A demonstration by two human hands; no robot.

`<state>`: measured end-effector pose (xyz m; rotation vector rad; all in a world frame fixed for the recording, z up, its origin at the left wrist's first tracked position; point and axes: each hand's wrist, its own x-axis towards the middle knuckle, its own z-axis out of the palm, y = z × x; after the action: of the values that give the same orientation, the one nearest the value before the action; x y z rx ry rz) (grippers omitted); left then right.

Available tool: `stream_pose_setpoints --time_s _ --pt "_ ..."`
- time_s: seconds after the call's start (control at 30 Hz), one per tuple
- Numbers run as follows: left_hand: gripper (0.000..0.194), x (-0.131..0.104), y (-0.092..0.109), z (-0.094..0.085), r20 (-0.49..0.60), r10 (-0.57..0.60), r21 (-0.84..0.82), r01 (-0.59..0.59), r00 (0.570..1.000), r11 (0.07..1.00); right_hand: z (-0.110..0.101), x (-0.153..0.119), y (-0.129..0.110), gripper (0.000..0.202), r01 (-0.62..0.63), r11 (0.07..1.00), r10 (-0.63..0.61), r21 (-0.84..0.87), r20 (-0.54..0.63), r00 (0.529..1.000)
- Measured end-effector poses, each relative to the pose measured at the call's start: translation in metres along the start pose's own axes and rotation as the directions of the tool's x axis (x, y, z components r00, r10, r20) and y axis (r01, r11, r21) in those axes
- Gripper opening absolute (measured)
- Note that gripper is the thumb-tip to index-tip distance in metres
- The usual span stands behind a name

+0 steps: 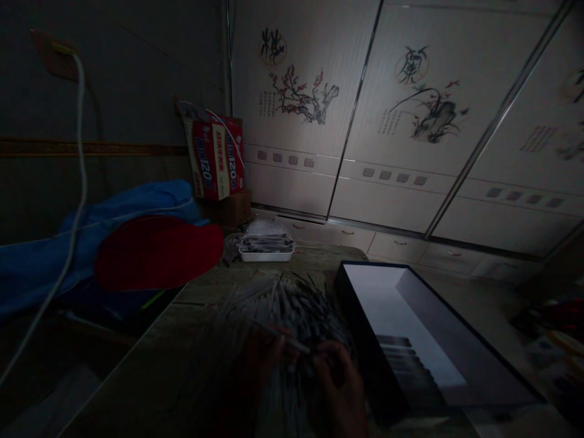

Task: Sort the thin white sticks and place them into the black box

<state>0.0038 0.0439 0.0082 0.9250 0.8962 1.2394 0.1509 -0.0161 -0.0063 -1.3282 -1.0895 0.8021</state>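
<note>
In dim light, my left hand (267, 353) is closed on a pale, slim pen-like tube (294, 344), which slants down to the right. My right hand (340, 377) is at the tube's right end, thumb and forefinger bent together. Something small and dark seems to be between them, too dim to make out. Beneath and beyond both hands spreads a loose pile of slim clear and dark pen-like pieces (283, 301) on the wooden table (182, 340). To the right lies an open dark-edged box (438, 322) with a white inside. Several dark-ended sticks (404, 365) lie side by side in its near part.
A white tray (267, 256) stacked with similar sticks sits at the table's far edge. Red cartons (214, 158) stand behind it. Left of the table are a red oval cushion-like thing (159, 252), blue cloth (137, 204) and a hanging white cable (79, 182). Decorated cabinet doors (292, 182) line the back.
</note>
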Motion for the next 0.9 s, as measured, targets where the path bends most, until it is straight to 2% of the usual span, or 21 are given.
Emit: stream_pose_setpoints --time_s 0.13,0.37,0.57,0.67,0.73,0.83,0.9 --pt "0.040 -0.003 0.002 0.003 0.020 0.010 0.021 -0.011 1.000 1.000 0.002 -0.002 -0.004 0.021 0.018 1.000 -0.018 -0.007 -0.034 0.999" --pt "0.040 -0.003 0.003 0.004 0.075 -0.002 0.000 0.002 0.997 1.000 0.000 -0.002 -0.009 0.022 -0.034 0.999 0.034 0.006 -0.038 0.999" --pt "0.036 -0.006 0.006 0.006 0.064 0.027 0.014 -0.028 0.998 1.000 0.004 0.000 0.000 0.027 -0.095 0.989 0.097 0.115 -0.011 0.995" --pt "0.035 -0.007 0.006 0.005 0.123 0.018 0.041 -0.023 0.992 0.999 0.008 0.000 0.005 0.031 -0.088 0.982 0.097 0.170 -0.042 0.994" --pt "0.035 -0.006 0.006 0.005 0.125 0.004 0.055 -0.011 0.992 0.998 0.010 0.000 0.004 0.034 -0.115 0.976 0.124 0.187 -0.035 0.992" --pt "0.035 -0.005 0.008 0.006 0.053 0.011 0.034 -0.013 0.999 0.999 0.007 -0.002 -0.003 0.040 -0.124 0.988 0.125 0.095 -0.007 0.992" --pt "0.034 -0.004 0.009 0.006 0.021 0.007 0.026 -0.007 1.000 1.000 0.004 -0.003 -0.008 0.039 -0.073 0.997 0.073 -0.026 0.001 0.997"
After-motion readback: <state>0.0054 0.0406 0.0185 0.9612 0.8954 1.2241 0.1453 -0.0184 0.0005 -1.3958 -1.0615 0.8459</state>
